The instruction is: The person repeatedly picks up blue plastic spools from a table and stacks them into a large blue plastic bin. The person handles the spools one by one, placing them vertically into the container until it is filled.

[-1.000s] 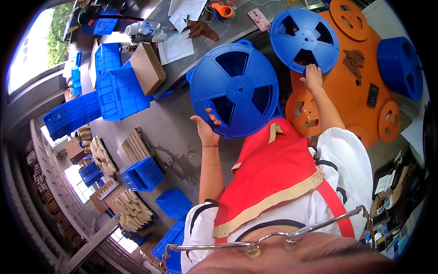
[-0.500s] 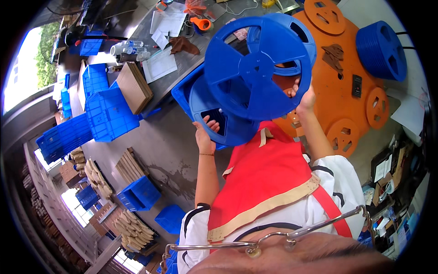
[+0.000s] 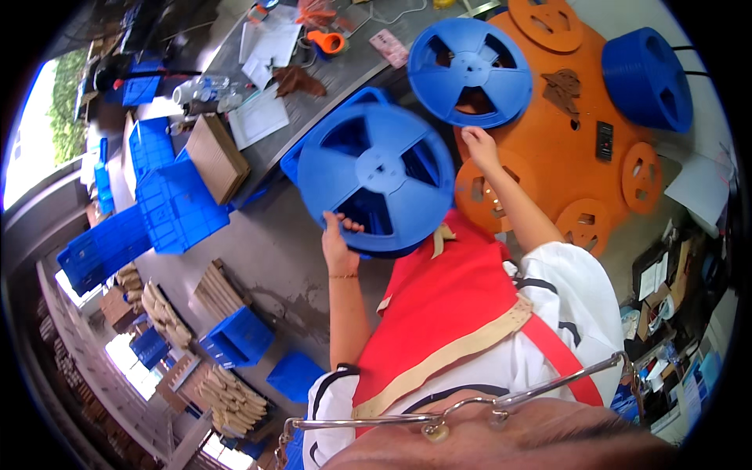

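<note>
A light-blue plastic reel disc [image 3: 381,171] with cut-out windows lies over a blue crate [image 3: 371,95] in front of me. My left hand [image 3: 341,236] grips its near-left edge, the fingers reaching through a window. More blue reel layers show below this disc. To the right, a second blue reel [image 3: 470,64] rests on the orange round table. At its near rim, my right hand [image 3: 480,149] has its fingers drawn together; whether they hold the rim I cannot make out.
The orange table [image 3: 576,157] carries orange discs, a brown rag [image 3: 562,90] and a stack of blue reels [image 3: 647,80]. A grey workbench [image 3: 345,74] with papers, bottles and an orange tape roll [image 3: 326,42] lies beyond. Blue crates [image 3: 184,207] and cardboard [image 3: 218,157] stand left.
The large reel disc held up by my right hand has come down to the left onto the reel over the crate. My right hand has let it go and drawn slightly left, to the other reel.
</note>
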Available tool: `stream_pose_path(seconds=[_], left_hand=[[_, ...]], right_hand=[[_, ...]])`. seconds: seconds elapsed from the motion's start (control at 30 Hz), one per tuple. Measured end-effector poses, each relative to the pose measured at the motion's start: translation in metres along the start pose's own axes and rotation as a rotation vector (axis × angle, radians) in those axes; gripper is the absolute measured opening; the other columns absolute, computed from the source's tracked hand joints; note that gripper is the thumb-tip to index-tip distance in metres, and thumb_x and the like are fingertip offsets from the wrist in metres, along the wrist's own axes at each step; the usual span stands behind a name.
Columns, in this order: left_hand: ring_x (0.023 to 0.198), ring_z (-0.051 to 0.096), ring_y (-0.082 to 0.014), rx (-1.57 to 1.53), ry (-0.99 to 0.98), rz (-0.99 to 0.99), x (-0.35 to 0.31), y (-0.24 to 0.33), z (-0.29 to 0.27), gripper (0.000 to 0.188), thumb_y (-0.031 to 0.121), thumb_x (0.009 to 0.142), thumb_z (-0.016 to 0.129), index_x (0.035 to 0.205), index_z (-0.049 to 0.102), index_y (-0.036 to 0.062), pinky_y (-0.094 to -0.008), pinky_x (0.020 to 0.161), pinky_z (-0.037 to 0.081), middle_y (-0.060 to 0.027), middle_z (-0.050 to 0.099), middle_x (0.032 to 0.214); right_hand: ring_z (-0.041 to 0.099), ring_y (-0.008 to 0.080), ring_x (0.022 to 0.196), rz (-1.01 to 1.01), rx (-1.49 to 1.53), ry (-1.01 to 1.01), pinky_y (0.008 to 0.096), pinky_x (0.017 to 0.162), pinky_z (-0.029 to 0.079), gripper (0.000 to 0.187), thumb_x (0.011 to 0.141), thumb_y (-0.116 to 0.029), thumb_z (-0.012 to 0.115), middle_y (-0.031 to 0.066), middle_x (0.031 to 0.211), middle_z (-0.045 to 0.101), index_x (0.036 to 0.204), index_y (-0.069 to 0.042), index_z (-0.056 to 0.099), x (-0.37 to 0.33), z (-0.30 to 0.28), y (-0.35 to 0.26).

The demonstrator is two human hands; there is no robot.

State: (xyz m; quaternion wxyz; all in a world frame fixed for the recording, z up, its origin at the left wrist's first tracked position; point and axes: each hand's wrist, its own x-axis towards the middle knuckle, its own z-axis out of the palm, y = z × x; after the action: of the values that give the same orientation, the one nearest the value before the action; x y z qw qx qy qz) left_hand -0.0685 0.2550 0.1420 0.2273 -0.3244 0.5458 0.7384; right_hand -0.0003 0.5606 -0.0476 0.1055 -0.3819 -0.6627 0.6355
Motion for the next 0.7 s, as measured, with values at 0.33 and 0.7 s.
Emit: stream_pose_path(seconds=[0.33, 0.7], left_hand=[[0.062, 0.047, -0.0086, -0.087, 0.01, -0.016, -0.009, -0.01, -0.026, 0.031, 0.042, 0.088, 0.051, 0.088, 0.052, 0.0109, -0.0262, 0.06, 0.045, 0.0031, 0.046, 0.067], [0.084, 0.057, -0.0161, -0.005, -0.145, -0.044, -0.004, -0.005, -0.02, 0.051, 0.044, 0.092, 0.042, 0.121, 0.045, 0.0027, -0.0311, 0.074, 0.048, -0.0061, 0.059, 0.099]], right_hand=[[0.038, 0.0273, 0.121, -0.272, -1.216, -0.04, 0.0453, 0.103, 0.024, 0.048, 0.07, -0.029, 0.07, 0.0123, 0.116, 0.051, 0.107, -0.002, 0.054, 0.044, -0.009, 0.012], [0.049, 0.0133, 0.058, 0.056, 0.882, 0.159, 0.0278, 0.058, 0.044, 0.036, 0.094, -0.039, 0.038, 0.005, 0.064, 0.05, 0.083, -0.006, 0.049, -0.052, -0.048, -0.123]])
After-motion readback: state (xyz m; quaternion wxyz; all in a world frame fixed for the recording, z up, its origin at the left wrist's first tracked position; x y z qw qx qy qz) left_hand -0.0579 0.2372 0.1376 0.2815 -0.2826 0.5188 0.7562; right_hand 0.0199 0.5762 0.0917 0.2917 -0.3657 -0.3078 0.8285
